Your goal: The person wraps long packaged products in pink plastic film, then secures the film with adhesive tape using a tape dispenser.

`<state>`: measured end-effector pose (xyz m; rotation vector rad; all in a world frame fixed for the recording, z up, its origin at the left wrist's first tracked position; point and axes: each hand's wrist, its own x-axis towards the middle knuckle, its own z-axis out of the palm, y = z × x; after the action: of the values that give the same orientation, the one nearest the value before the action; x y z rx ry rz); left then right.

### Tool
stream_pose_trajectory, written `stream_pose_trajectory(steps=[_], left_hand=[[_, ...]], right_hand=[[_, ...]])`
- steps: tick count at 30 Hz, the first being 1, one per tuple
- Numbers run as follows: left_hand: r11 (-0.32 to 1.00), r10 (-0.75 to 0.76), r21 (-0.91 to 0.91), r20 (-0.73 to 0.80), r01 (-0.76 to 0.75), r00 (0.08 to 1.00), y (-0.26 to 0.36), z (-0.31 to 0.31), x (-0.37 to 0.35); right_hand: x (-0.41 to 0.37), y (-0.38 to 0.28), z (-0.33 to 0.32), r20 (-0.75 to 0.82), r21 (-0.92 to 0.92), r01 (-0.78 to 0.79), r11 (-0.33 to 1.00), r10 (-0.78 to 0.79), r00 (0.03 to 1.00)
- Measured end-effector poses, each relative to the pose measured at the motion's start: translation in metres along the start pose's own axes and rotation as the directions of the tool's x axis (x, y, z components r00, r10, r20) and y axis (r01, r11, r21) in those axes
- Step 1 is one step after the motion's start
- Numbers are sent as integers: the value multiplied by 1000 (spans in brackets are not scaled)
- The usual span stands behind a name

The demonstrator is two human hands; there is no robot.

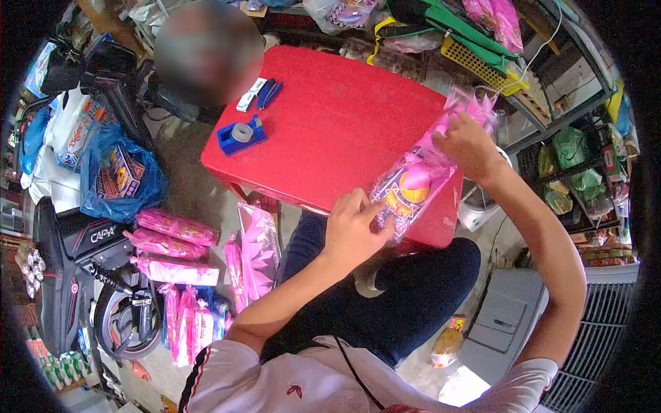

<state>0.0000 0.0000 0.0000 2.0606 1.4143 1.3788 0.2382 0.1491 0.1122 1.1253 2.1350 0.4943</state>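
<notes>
A clear plastic package with pink pieces and a dark printed label (406, 196) lies slantwise over the right side of the red table (317, 124). My left hand (358, 227) is at its lower end, fingers bent against the wrapping near the label. Higher up, my right hand (468, 148) has its fingers closed on the package's upper part, below the pink frilled end. A blue tape dispenser (241, 134) with a roll stands at the table's left, beside a blue stapler (269, 95) and a small white box (251, 95).
Pink wrapped packages (175, 227) lie on the floor at left, near a blue plastic bag (124, 182) and a motorbike seat (55, 275). Another person, face blurred, is beyond the table. A grey box (502, 323) stands at lower right, and a yellow basket (475, 65) at upper right.
</notes>
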Motion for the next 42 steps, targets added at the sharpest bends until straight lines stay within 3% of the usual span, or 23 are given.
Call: stream_pose_trajectory(steps=[2, 5, 8, 11, 15, 16, 19, 22, 28, 31, 35, 39, 41, 42], left_hand=[[1000, -12, -10, 6, 12, 1000, -3, 1, -1], [1000, 14, -1, -22, -14, 1000, 3, 2, 0], [1000, 12, 13, -10, -12, 1000, 2, -1, 2], [1000, 11, 17, 0, -11, 1000, 3, -2, 2], [1000, 3, -2, 9, -3, 1000, 2, 0, 2], [1000, 4, -3, 9, -4, 1000, 1, 0, 2], [1000, -3, -22, 15, 4, 1000, -1, 3, 2], [999, -9, -32, 25, 10, 1000, -1, 3, 1], [997, 17, -73, 54, -13, 998, -4, -1, 5], [993, 40, -113, 84, -30, 996, -9, -4, 9], [992, 43, -127, 144, -25, 989, -11, -5, 11], [992, 22, -128, 171, 0, 985, -11, -3, 13], [985, -13, -166, 166, 41, 986, -8, -4, 12], [989, 52, -147, 157, -28, 986, -10, -3, 14]], right_hand=[[3, 14, 14, -74, -129, -48, 990, 39, 997], [-10, 42, 26, -325, -279, -106, 954, 10, 946], [-20, 57, 15, -326, -274, 4, 962, -97, 941], [-30, 71, 15, -488, -172, 73, 982, -149, 860], [-54, 81, 4, -572, -24, 152, 988, -138, 809], [-56, 80, 4, -688, 11, 200, 980, -138, 712], [-68, 85, 8, -691, 19, 247, 969, -166, 704], [-88, 78, 19, -567, 213, 159, 964, -11, 824], [-120, 75, 61, -661, 301, 193, 934, 58, 749], [-127, 61, 89, -724, 413, 187, 891, 198, 661], [-141, 45, 127, -699, 508, 197, 838, 268, 663], [-152, 27, 128, -713, 595, 226, 772, 377, 591], [-158, 26, 136, -654, 660, 206, 723, 417, 631], [-160, 26, 139, -623, 690, 195, 697, 435, 651]])
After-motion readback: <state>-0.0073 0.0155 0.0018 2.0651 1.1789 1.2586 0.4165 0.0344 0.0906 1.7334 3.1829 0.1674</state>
